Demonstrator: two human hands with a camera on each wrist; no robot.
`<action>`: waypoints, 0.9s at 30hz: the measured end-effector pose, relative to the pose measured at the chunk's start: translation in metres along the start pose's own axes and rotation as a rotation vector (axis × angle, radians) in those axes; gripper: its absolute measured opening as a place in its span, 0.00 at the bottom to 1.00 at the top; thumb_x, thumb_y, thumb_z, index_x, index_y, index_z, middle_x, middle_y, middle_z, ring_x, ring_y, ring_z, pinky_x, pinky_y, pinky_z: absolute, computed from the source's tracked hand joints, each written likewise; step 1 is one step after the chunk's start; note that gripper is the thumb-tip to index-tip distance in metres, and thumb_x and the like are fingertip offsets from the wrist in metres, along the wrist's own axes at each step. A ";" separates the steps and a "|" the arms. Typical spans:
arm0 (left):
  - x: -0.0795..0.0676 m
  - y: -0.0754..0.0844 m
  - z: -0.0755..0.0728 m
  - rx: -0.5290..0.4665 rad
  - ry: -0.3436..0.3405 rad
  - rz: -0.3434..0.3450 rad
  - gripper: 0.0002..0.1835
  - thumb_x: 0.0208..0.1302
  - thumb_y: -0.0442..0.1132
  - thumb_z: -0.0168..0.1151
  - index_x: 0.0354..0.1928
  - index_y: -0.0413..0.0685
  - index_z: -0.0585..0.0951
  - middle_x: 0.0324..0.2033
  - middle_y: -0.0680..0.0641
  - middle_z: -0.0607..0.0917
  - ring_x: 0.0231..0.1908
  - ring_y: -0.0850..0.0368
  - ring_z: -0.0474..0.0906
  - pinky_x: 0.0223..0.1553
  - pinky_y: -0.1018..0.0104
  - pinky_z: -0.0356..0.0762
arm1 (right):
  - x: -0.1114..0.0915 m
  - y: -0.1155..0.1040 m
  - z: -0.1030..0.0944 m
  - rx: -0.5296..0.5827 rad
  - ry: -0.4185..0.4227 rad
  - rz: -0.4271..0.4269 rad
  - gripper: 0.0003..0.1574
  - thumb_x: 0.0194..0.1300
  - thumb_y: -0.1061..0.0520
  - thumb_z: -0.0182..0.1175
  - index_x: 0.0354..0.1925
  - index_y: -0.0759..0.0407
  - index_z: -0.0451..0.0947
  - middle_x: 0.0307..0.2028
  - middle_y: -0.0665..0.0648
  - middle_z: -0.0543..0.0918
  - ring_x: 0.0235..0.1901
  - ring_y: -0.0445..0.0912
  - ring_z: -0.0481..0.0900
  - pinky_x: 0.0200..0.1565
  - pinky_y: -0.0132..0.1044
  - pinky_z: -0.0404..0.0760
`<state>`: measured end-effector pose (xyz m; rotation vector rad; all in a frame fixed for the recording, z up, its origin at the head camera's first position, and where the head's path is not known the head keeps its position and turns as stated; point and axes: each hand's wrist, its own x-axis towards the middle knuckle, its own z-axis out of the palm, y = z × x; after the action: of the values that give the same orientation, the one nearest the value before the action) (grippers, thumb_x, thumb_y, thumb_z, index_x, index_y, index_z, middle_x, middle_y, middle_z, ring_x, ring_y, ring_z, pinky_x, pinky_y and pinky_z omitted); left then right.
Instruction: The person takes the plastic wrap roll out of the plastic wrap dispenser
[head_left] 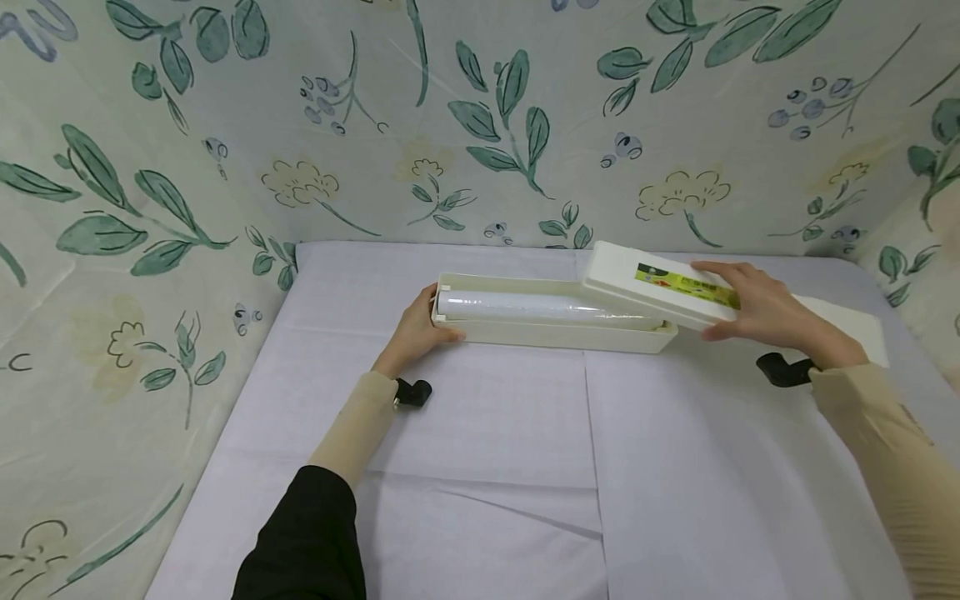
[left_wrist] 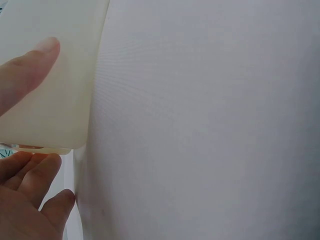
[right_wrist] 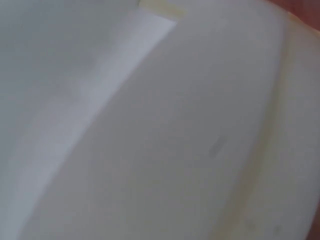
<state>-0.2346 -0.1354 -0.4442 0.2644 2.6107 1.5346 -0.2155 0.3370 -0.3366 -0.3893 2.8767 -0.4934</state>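
A long cream dispenser box (head_left: 555, 335) lies on the table with its top uncovered, and a shiny roll of cling film (head_left: 517, 306) sits inside. My left hand (head_left: 416, 329) grips the box's left end, the thumb on the front wall and the fingers at the end, as the left wrist view also shows along the box wall (left_wrist: 70, 105). Tilted over the right end of the box is its white lid (head_left: 618, 271), bearing a yellow-green label. My right hand (head_left: 776, 308) holds that lid by its right part, thumb on the near side. It hides the roll's right end.
Behind my right hand, a flat white piece (head_left: 858, 329) lies at the table's right side. A creased white cloth (head_left: 480, 517) covers the table. Floral fabric (head_left: 375, 125) hangs along the back and the sides.
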 end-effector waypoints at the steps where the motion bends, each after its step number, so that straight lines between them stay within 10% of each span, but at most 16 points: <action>1: 0.000 0.000 0.000 0.000 0.000 0.000 0.55 0.45 0.35 0.77 0.72 0.39 0.53 0.67 0.39 0.64 0.64 0.45 0.62 0.66 0.53 0.57 | -0.001 0.001 0.000 0.001 0.000 0.005 0.68 0.45 0.51 0.76 0.74 0.56 0.46 0.65 0.79 0.52 0.58 0.72 0.55 0.48 0.70 0.57; 27: 0.000 0.000 0.000 0.002 0.001 0.011 0.54 0.45 0.34 0.77 0.72 0.38 0.53 0.66 0.38 0.65 0.63 0.44 0.64 0.64 0.52 0.59 | -0.023 0.033 0.001 -0.012 0.033 0.065 0.69 0.46 0.51 0.76 0.74 0.60 0.43 0.62 0.81 0.53 0.56 0.74 0.53 0.47 0.74 0.52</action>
<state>-0.2347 -0.1357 -0.4445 0.2793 2.6164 1.5358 -0.2010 0.3729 -0.3455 -0.2913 2.9141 -0.4765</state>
